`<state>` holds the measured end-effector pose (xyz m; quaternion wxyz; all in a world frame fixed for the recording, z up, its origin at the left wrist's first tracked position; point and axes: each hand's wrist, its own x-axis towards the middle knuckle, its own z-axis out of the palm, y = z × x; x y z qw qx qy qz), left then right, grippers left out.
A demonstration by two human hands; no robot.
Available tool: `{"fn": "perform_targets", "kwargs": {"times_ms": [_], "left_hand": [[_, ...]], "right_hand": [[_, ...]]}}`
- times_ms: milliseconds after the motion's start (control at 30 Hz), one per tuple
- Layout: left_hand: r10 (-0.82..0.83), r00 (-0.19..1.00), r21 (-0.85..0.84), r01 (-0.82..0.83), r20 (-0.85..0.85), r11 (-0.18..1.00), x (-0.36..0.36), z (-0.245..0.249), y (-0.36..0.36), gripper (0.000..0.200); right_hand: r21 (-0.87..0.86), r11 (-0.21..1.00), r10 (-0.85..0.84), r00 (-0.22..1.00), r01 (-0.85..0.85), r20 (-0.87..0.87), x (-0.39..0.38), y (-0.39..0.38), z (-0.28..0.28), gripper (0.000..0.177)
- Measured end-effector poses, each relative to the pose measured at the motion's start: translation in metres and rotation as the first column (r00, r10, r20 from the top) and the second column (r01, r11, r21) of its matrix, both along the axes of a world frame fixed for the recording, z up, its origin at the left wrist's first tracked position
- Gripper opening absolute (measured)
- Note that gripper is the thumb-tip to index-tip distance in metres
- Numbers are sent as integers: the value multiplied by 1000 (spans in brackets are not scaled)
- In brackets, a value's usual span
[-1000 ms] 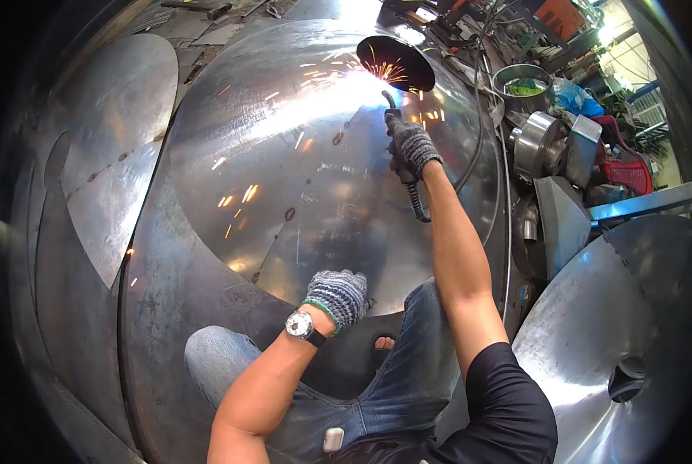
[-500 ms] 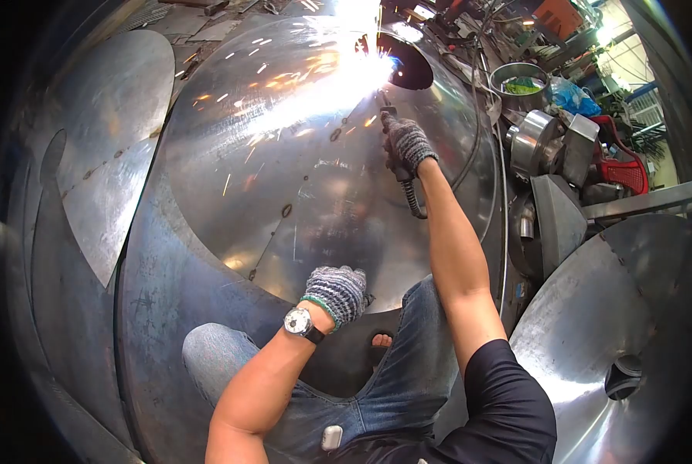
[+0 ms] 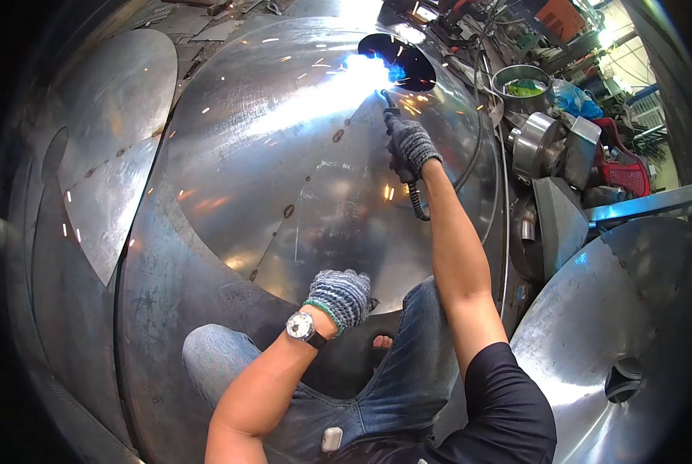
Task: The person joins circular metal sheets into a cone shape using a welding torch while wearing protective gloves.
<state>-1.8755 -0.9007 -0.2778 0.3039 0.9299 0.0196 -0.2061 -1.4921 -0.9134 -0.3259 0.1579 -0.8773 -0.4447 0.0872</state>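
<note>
A large shiny metal cone (image 3: 245, 185) lies in front of me, with a dark round hole (image 3: 412, 66) near its far end. In a grey knitted glove, my right hand (image 3: 412, 147) is wrapped round a black welding torch (image 3: 392, 112), whose tip points at the hole's near left edge. A blue-white arc glares there and throws sparks; the exact contact spot is hidden by the glare. My left hand (image 3: 340, 298), also gloved, is closed at the cone's near edge. Something dark sticks out by its fingers, too small to name.
Flat metal sheet (image 3: 122, 116) lies at the left. At the right are a steel ring (image 3: 520, 85), a metal cylinder (image 3: 535, 143), a red plastic basket (image 3: 624, 166) and another metal cone (image 3: 593, 309). A cable (image 3: 481, 131) runs along the right side.
The arc's glare is smaller and bluer, and more of the hole shows. The sparks have spread differently. My right hand has shifted very slightly; my left hand stays nearly in place.
</note>
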Motion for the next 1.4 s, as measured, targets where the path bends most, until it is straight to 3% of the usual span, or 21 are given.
{"fn": "perform_targets", "kwargs": {"times_ms": [100, 167, 300, 367, 400, 467, 600, 667, 700, 767, 900, 967, 1000, 1067, 1167, 1300, 1333, 1367, 1400], "left_hand": [[-11, 1000, 23, 11, -14, 1000, 1, -4, -2, 42], [-13, 1000, 17, 14, -15, 1000, 1, -5, -3, 43], [-17, 999, 12, 18, -29, 1000, 1, -4, -3, 43], [-14, 999, 12, 14, -32, 1000, 1, -5, -3, 43], [-12, 999, 12, 13, -35, 1000, 1, -4, -5, 43], [-9, 999, 12, 9, -40, 1000, 2, -1, -4, 42], [-6, 999, 13, 7, -33, 1000, 2, 1, -4, 42], [-10, 999, 23, 11, -32, 1000, 2, -2, -4, 42], [-14, 999, 33, 15, -33, 999, 3, -3, -4, 42], [-13, 999, 31, 14, -33, 999, 3, 1, -5, 42], [-12, 1000, 21, 13, -28, 1000, 4, 1, -5, 41], [-17, 999, 25, 18, -31, 1000, 4, -1, -5, 41], [-21, 999, 29, 22, -35, 999, 4, -2, -5, 41], [-24, 999, 23, 25, -34, 999, 4, -2, -4, 42], [-27, 999, 18, 27, -33, 999, 4, -1, -4, 42], [-39, 998, 19, 40, -44, 999, 5, 2, -3, 42], [-40, 998, 19, 40, -43, 999, 6, 1, -3, 42], [-40, 998, 17, 41, -39, 999, 6, -2, -3, 42], [-40, 999, 15, 40, -34, 999, 6, -3, -3, 43]], "right_hand": [[-2, 999, 51, 988, -51, 145, 10, -2, -15, 47], [196, 978, -43, 989, 71, -144, 25, -4, -35, 50], [186, 971, -101, 962, 151, -254, 5, 0, -10, 53], [52, 931, -290, 820, 361, -494, -21, 7, 23, 54], [53, 931, -289, 820, 360, -494, -16, 6, 19, 54], [113, 965, -193, 933, 236, -305, 0, 3, -2, 55], [227, 951, -155, 959, 210, -239, -6, 3, 6, 58], [22, 827, -439, 669, 562, -599, -50, 11, 61, 61], [22, 827, -439, 670, 562, -598, -48, 12, 59, 61], [-61, 847, -470, 690, 528, -550, -46, 12, 54, 62], [-51, 838, -470, 671, 544, -573, -43, 9, 46, 59], [23, 948, -280, 870, 316, -406, -19, 2, 20, 58], [24, 949, -278, 871, 315, -406, -26, 3, 27, 58], [5, 887, -353, 686, 461, -636, -49, 6, 53, 55], [31, 926, -304, 790, 377, -533, -46, 4, 52, 51], [21, 919, -313, 763, 393, -566, -34, 3, 41, 52], [107, 978, -130, 924, 179, -361, -14, -2, 17, 55], [136, 989, 74, 989, -57, -124, -3, -5, 3, 59], [135, 989, 76, 989, -59, -124, -6, -4, 7, 59]]}}
